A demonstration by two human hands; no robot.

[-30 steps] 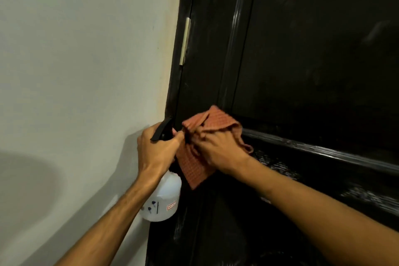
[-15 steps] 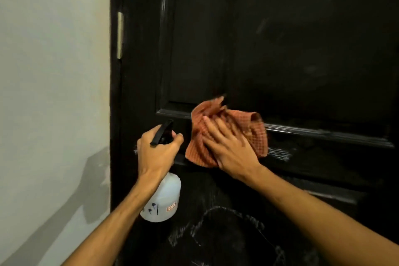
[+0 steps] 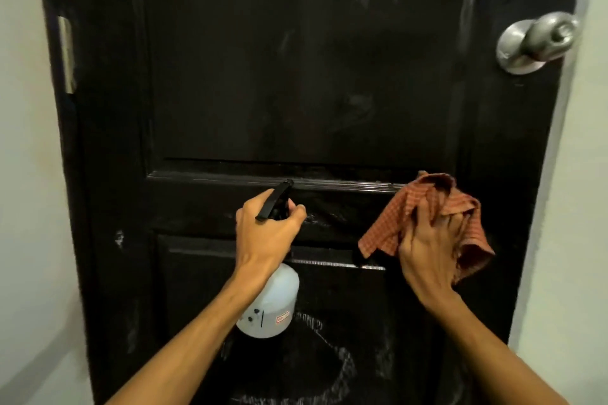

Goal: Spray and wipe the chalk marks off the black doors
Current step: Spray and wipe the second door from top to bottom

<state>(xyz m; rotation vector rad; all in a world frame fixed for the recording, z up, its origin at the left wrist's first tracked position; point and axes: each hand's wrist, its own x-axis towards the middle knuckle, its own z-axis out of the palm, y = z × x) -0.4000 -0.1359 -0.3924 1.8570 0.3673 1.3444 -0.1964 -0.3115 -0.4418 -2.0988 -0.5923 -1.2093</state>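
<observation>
Person, head-camera view: two arms shown, bare from the lower frame edge to the fingertips.
Left hand (image 3: 266, 233) – knuckle ridges and tendons stand out on its back.
Right hand (image 3: 427, 250) – raised tendons fan toward the knuckles.
Left forearm (image 3: 197, 332), right forearm (image 3: 493, 355): lean, unclothed.

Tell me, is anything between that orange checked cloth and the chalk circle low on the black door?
Nothing visible. The right hand grips the orange checked cloth; the chalk circle lies lower on the black door. The white plastic spray bottle in the left hand hangs at the circle's upper left.
</observation>
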